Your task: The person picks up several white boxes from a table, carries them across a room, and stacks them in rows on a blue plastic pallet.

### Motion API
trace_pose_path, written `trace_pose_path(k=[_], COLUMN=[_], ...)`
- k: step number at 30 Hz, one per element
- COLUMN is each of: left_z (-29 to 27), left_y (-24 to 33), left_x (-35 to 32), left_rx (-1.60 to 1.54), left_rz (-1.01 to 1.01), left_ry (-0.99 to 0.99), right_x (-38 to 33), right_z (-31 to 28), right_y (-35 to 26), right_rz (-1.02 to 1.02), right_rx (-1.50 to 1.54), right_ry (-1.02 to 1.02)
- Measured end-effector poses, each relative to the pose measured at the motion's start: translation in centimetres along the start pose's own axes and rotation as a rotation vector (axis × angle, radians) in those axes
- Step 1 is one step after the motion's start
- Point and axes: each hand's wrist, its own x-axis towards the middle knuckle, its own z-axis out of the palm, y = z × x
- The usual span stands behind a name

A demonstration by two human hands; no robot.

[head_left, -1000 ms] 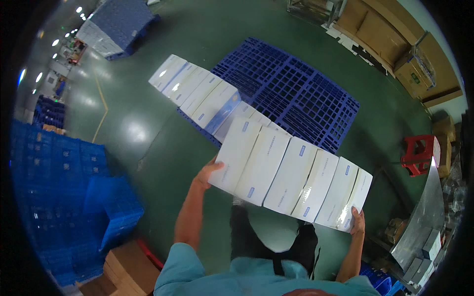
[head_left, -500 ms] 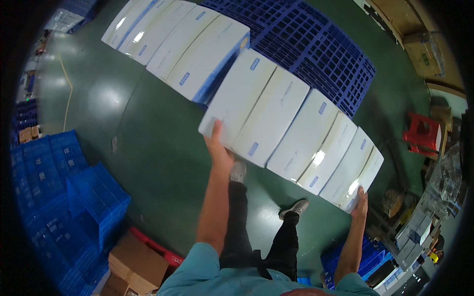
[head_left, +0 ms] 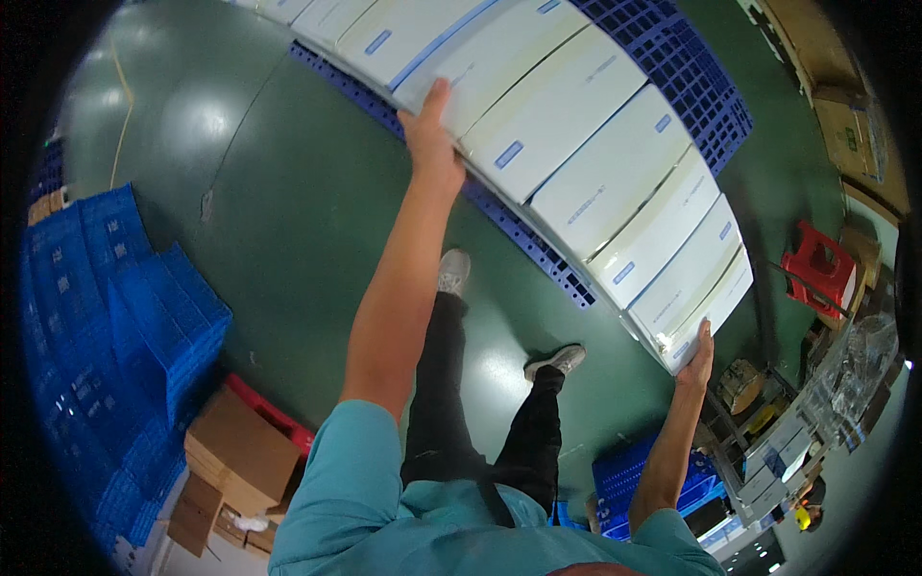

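Between my two hands is a row of several white boxes [head_left: 547, 115] with small blue labels, pressed side by side. My left hand [head_left: 430, 136] is at the row's left end, its thumb up on the near face and its other fingers hidden. At the right end, my right hand [head_left: 696, 357] grips the last box, thumb along its edge. The row is over a blue plastic pallet [head_left: 687, 82], close against more white boxes [head_left: 351, 19] on the left. Whether the row rests fully on the pallet cannot be made out.
Blue printed cartons [head_left: 82, 317] stand at the left, with an open brown cardboard box [head_left: 240, 446] nearer me. A red plastic stool [head_left: 819, 269] stands at the right, near a metal cart [head_left: 768, 470]. Behind my right forearm sits a blue crate [head_left: 624, 475]. My feet are on green floor.
Both hands have moved the row away from me and up against the other boxes, closing the step between them. The pallet's near edge now shows below the row.
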Motion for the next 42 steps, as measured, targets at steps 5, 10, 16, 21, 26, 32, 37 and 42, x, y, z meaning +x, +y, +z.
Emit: trace_pose_path(k=[5, 10, 16, 21, 26, 32, 37, 42], left_z=[0.8, -1.2, -1.1, -1.2, -0.8, -1.6, 1.9, 1.9], left_y=[0.0, -1.3, -9.3, -13.1, -12.9, -20.1, -25.4, -26.1], left_x=[-0.1, -2.1, -7.8, -6.2, -6.9, -16.8, -20.6, -19.8], left_rx=[0.094, -0.022, 0.052, -0.288, -0.286, -0.004, -0.407, -0.564], left_rz=[0.007, -0.09, -0.333, -0.144, -0.152, -0.41, -0.482, -0.489], left_ry=[0.158, 0.115, 0.284, 0.156, 0.041, 0.252, 0.243, 0.062], right_x=[-0.4, 0.0, -0.2, 0.3, 1.3, -0.7, -0.4, -0.3], right_z=[1.6, 1.3, 1.2, 0.9, -0.5, 2.1, 2.4, 1.7], right_y=[-0.5, -0.1, 0.1, 0.1, 0.7, -0.3, -0.5, -0.2], right_rz=[0.034, 0.051, -0.007, -0.064, -0.082, -0.047, -0.061, -0.114], right_rx=[0.019, 0.027, 0.043, -0.033, -0.062, -0.08, -0.211, -0.187], right_ry=[-0.197, -0.105, -0.095, 0.006, -0.048, 0.109, -0.045, -0.002])
